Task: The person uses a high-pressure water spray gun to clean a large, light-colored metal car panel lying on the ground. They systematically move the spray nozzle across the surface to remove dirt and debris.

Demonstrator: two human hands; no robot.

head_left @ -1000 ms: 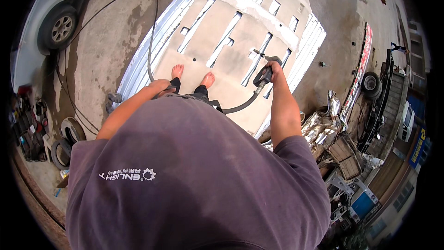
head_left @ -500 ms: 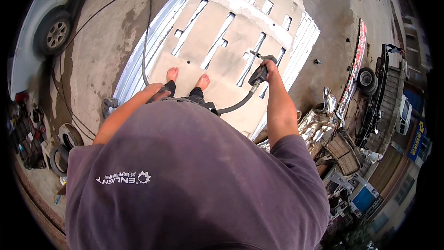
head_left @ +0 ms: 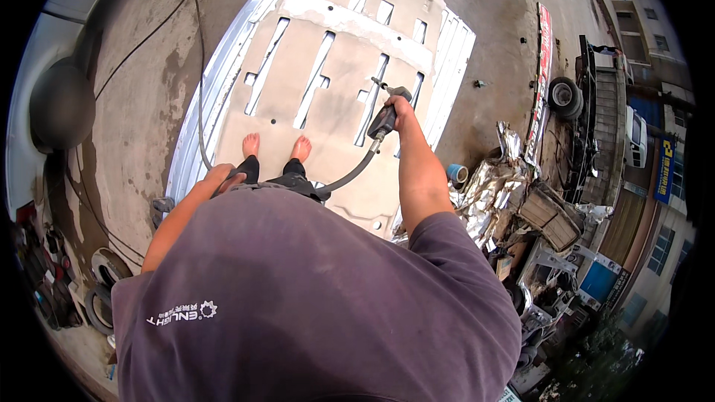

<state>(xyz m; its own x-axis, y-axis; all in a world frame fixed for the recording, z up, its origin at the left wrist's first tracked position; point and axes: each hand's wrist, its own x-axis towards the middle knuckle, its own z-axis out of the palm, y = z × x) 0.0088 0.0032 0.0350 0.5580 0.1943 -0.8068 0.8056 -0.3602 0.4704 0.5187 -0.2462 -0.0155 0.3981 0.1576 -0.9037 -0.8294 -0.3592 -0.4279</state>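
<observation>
My right hand (head_left: 401,109) grips a black spray gun (head_left: 386,115) with a short metal nozzle that points toward the upper left, held over a large beige metal panel (head_left: 339,52) with long slots. A black hose (head_left: 350,173) curves from the gun down to my waist. My left hand (head_left: 222,176) hangs by my hip and touches the thin black hose (head_left: 199,89) that runs up along the panel's left edge; whether the fingers close on it is unclear. My bare feet (head_left: 275,147) stand on the panel.
A grey car with a wheel (head_left: 61,106) stands at the left. Tyres (head_left: 100,294) and clutter lie at the lower left. Crumpled silver sheet (head_left: 495,179), a blue can (head_left: 456,173), crates and a small truck (head_left: 585,97) crowd the right. Wet concrete surrounds the panel.
The view has shifted a little between frames. My right hand with the spray gun stays raised over the panel's right side, and my left hand stays at my hip.
</observation>
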